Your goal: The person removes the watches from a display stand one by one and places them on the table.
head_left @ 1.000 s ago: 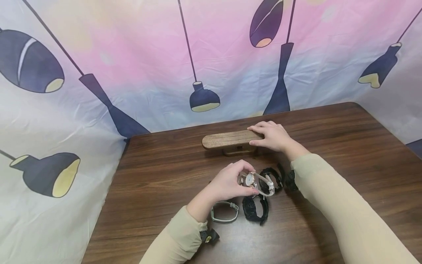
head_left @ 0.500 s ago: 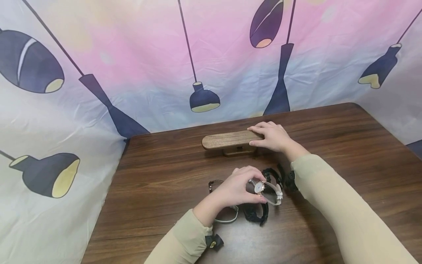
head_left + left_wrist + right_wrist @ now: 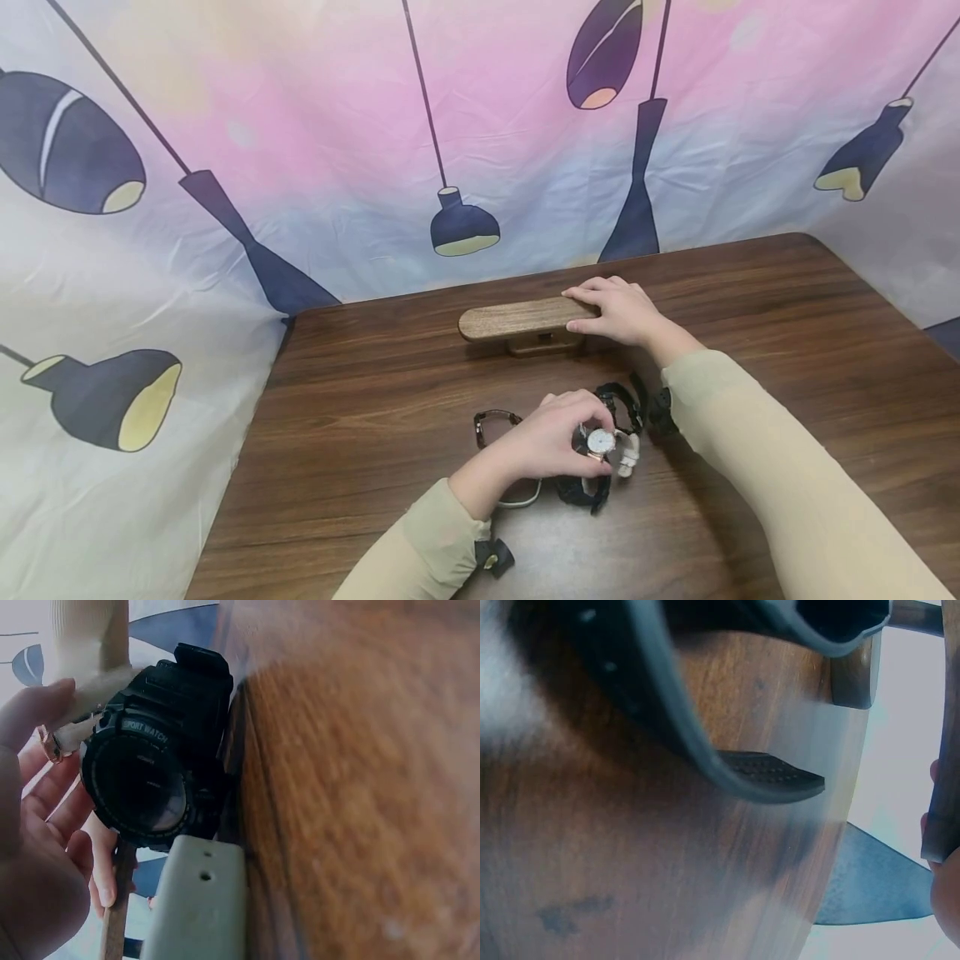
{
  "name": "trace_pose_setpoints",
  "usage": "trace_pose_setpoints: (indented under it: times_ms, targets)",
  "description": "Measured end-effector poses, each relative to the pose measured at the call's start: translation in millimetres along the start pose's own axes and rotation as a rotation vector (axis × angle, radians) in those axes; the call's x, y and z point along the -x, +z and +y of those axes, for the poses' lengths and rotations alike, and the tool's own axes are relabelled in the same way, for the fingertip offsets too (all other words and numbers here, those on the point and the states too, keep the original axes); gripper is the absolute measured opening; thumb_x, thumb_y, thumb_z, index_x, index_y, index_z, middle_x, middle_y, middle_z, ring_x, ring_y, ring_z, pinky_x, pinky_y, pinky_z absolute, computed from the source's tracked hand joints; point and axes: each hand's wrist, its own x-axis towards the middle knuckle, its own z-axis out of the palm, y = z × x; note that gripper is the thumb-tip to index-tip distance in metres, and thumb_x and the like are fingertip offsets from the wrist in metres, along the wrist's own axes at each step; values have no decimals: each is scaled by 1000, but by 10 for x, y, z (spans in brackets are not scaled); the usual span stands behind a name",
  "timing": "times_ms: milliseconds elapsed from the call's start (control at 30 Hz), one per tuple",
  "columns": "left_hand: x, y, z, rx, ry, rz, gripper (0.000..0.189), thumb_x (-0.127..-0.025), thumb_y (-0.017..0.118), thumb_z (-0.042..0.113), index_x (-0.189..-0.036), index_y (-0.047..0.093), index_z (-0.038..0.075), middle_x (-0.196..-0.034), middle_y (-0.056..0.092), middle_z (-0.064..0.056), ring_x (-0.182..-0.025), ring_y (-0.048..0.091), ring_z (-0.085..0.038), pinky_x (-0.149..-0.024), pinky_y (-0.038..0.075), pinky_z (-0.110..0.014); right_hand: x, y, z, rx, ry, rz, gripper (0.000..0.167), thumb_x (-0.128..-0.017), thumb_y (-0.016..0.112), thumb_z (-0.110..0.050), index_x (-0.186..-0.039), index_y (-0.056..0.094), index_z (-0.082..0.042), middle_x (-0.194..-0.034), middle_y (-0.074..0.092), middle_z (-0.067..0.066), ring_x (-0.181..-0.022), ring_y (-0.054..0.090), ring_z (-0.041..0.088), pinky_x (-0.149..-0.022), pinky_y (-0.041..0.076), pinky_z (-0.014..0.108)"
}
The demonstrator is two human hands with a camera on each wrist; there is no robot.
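In the head view my left hand [image 3: 543, 437] pinches a wristwatch [image 3: 601, 442] by its case, between thumb and forefinger. It has a white face, a rose-gold rim and a pale strap that hangs to the right. My right hand [image 3: 618, 311] grips the right end of a wooden stand [image 3: 513, 320], a rounded bar on a low base. Beneath and around the left hand lie black watches, one behind [image 3: 628, 398] and one in front [image 3: 592, 498]. The left wrist view shows a black sport watch [image 3: 142, 780] close up, beside the fingers.
A pale grey-green band [image 3: 528, 497] and a thin dark watch [image 3: 489, 421] lie partly behind the left hand and forearm. A black strap [image 3: 761, 780] curves up near the right wrist. Patterned cloth [image 3: 360, 167] rises behind the dark wooden table [image 3: 360, 375].
My left hand has carried the pale-strapped watch rightward and nearer to me, turning its face upward. The thin dark watch has come into view. My right hand and the stand have stayed put.
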Motion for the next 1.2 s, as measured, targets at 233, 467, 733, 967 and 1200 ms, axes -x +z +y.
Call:
trace_pose_setpoints:
  times_ms: [233, 467, 733, 967, 1200]
  targets:
    - [-39, 51, -1, -55, -20, -39, 52, -71, 80, 39, -115, 59, 20, -98, 53, 13, -94, 51, -5, -81, 31, -20, -5, -8, 24, 4, -4, -20, 64, -85, 59, -55, -138, 48, -23, -133, 48, 5, -121, 39, 30, -94, 29, 55]
    - [-101, 65, 61, -153, -22, -109, 52, -76, 74, 47, -121, 63, 23, -111, 55, 12, -106, 46, 1, -85, 30, -20, 3, -20, 20, 8, -8, -12, 63, -85, 60, -53, -138, 48, -23, -133, 48, 5, -121, 39, 31, -94, 29, 56]
    - [-161, 130, 99, -224, -8, -170, 50, -73, 74, 51, -113, 62, 25, -106, 55, 17, -104, 45, 3, -79, 29, -19, 1, -14, 14, -4, -13, 3, 62, -84, 62, -52, -137, 49, -23, -132, 49, 4, -120, 40, 30, -94, 30, 55]
    - [-213, 177, 146, -304, -29, -198, 49, -69, 75, 55, -108, 61, 28, -100, 53, 20, -97, 45, 2, -76, 28, -21, 13, -18, 10, -2, -27, 3, 67, -84, 56, -60, -138, 49, -22, -132, 49, 7, -120, 40, 32, -93, 29, 57]
    - [-259, 198, 204, -373, 13, -222, 52, -73, 71, 57, -117, 63, 31, -103, 54, 19, -96, 45, 3, -76, 28, -21, 21, -27, -2, -15, -28, -4, 66, -85, 55, -58, -139, 48, -21, -133, 48, 8, -121, 38, 33, -95, 28, 58]
